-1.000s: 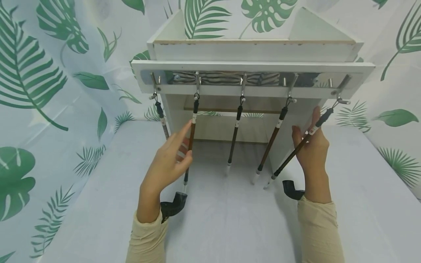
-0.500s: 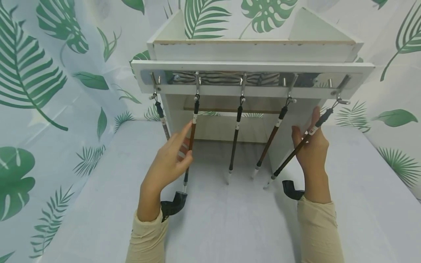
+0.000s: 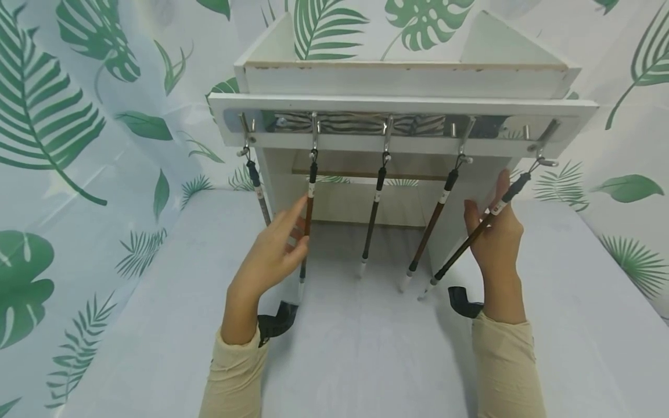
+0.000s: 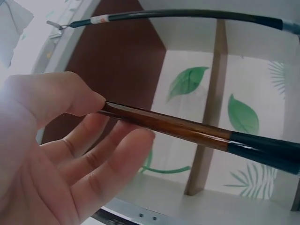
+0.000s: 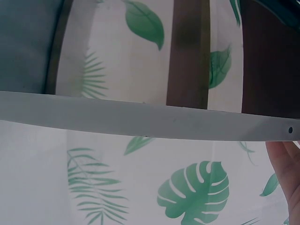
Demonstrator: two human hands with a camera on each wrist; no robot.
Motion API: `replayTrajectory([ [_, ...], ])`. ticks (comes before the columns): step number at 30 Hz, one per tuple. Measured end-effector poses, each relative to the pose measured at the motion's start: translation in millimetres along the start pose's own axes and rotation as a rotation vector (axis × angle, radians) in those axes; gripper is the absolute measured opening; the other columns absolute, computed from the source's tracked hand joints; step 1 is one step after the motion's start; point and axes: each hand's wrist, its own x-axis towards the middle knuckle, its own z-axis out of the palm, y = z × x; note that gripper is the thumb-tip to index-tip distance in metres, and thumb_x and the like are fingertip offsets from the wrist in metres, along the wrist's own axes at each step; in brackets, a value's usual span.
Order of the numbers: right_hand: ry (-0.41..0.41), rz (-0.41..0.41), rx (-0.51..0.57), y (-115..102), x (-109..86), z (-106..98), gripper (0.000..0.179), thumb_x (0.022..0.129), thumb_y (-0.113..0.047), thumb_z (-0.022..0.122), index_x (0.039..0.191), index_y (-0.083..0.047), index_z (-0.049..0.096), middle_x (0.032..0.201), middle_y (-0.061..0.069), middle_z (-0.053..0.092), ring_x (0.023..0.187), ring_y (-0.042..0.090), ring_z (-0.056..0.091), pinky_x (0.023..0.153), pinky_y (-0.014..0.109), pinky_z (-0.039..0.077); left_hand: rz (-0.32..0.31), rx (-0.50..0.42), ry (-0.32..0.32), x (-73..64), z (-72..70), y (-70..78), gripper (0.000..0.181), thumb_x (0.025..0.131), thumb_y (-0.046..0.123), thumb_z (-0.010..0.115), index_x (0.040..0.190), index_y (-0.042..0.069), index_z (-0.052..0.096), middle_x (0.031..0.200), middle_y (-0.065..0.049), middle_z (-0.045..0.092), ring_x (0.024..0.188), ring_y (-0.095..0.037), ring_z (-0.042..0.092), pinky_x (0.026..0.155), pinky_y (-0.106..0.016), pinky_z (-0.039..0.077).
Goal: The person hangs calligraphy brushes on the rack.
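Note:
Several calligraphy brushes hang by loops from metal hooks on a white hook rack (image 3: pixel 407 104). My left hand (image 3: pixel 269 249) holds the second brush from the left (image 3: pixel 309 215) by its brown handle; in the left wrist view the handle (image 4: pixel 164 124) passes between my thumb and fingers. To its left hangs another brush (image 3: pixel 258 188), partly behind that hand. My right hand (image 3: pixel 496 238) grips the white side panel (image 3: pixel 452 203), thumb on the inner side. The rightmost brush (image 3: pixel 481 226) slants across in front of this hand. In the right wrist view fingers (image 5: pixel 283 161) touch the panel edge (image 5: pixel 140 122).
The middle brush (image 3: pixel 372 217) and the fourth brush (image 3: pixel 432 220) hang between my hands. A wooden crossbar (image 3: pixel 376 173) spans the inside of the stand. Leaf-patterned cloth (image 3: pixel 130 151) forms the backdrop, and a white surface (image 3: pixel 366 354) lies below.
My left hand has shifted slightly right, and the brush in it has moved right too. The middle and fourth brushes swing a little. My right hand stays put.

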Motion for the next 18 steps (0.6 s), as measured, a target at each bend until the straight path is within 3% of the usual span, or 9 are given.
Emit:
replayTrajectory([
  [9, -0.034, -0.002, -0.017, 1.5, -1.0, -0.3, 0.048, 0.091, -0.016, 0.053, 0.136, -0.015, 0.035, 0.121, 0.027, 0.055, 0.102, 0.048, 0.056, 0.077, 0.059, 0.051, 0.026, -0.025, 0.076, 4.2, 16.8, -12.7, 0.058, 0.086, 0.001, 0.052, 0.140, 0.001, 0.030, 0.102, -0.016, 0.053, 0.082, -0.024, 0.061, 0.067, -0.028, 0.058],
  [18, -0.023, 0.034, -0.008, -1.1, -1.5, -0.8, 0.048, 0.090, -0.016, 0.054, 0.135, -0.014, 0.037, 0.118, 0.028, 0.056, 0.097, 0.049, 0.058, 0.074, 0.060, 0.051, 0.109, -0.014, 0.175, 11.7, 29.6, -18.1, 0.055, 0.086, 0.000, 0.055, 0.136, -0.005, 0.033, 0.098, -0.017, 0.053, 0.088, -0.027, 0.054, 0.067, -0.029, 0.057],
])
